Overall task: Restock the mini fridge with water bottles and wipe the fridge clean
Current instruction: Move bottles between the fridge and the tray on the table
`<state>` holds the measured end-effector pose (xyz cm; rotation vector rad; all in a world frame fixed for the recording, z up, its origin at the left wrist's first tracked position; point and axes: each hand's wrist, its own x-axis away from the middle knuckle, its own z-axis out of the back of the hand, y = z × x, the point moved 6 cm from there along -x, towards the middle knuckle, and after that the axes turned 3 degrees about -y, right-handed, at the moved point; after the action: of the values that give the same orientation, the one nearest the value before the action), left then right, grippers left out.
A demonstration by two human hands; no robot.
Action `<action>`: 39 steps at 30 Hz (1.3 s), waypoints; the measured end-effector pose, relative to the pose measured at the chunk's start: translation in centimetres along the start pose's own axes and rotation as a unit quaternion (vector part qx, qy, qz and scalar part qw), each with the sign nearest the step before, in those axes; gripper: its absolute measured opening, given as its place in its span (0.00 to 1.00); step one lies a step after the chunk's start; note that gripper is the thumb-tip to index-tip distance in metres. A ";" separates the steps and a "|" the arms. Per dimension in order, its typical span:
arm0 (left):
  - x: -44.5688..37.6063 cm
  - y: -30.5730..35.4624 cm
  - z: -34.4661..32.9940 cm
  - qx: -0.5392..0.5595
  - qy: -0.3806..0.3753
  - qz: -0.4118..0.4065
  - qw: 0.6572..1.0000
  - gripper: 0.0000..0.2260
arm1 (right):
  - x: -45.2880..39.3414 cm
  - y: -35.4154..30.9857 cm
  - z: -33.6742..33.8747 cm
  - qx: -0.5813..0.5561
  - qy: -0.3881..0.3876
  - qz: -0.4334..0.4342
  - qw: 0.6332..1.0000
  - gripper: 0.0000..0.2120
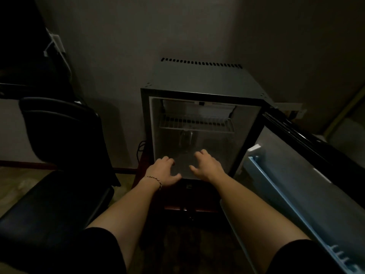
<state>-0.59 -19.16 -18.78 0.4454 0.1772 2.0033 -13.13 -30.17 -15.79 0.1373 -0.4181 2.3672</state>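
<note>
A black mini fridge (201,80) stands against the wall with its door (296,184) swung wide to the right. Inside, a white wire shelf (197,123) sits high up, and a faint clear shape that may be a bottle (186,140) stands at the back below it. My left hand (164,173), with a thin bracelet at the wrist, and my right hand (207,165) both reach into the lower compartment at its front edge. The fingers of both are spread and relaxed, and neither holds anything.
A black office chair (59,145) stands close on the left. A pale blue door shelf rail (286,204) runs along the inside of the open door on the right. The fridge rests on a dark low stand (189,202). The room is dim.
</note>
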 end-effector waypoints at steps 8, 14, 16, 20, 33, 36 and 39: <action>-8.2 -2.0 0.3 0.035 -0.023 -0.015 0.999 0.30 | -7.3 1.5 -2.6 -0.063 -0.029 -0.086 0.994 0.22; -13.3 0.4 1.9 0.040 0.061 -0.076 0.994 0.26 | -9.8 4.2 -6.6 -0.030 -0.013 -0.061 0.998 0.30; -14.7 1.1 1.5 0.033 0.057 -0.100 0.993 0.31 | -10.2 5.3 -7.8 -0.029 0.009 -0.052 0.998 0.29; -17.2 1.1 0.7 0.027 0.064 -0.116 0.991 0.38 | -11.4 6.6 -9.6 -0.037 0.003 -0.053 0.998 0.28; -21.3 1.9 0.8 0.026 0.098 -0.099 0.990 0.35 | -12.2 8.9 -11.6 -0.042 -0.012 -0.074 0.996 0.31; -21.3 2.5 0.7 0.033 0.105 -0.112 0.988 0.33 | -12.0 9.1 -11.7 -0.034 -0.020 -0.078 0.996 0.32; -21.5 2.5 0.4 0.041 0.112 -0.105 0.987 0.34 | -11.6 8.9 -11.1 -0.032 -0.023 -0.079 0.996 0.30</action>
<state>6.06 -39.39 -22.64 0.2410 0.4307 1.8393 -10.34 -40.04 -31.05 0.1894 -0.4865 2.1959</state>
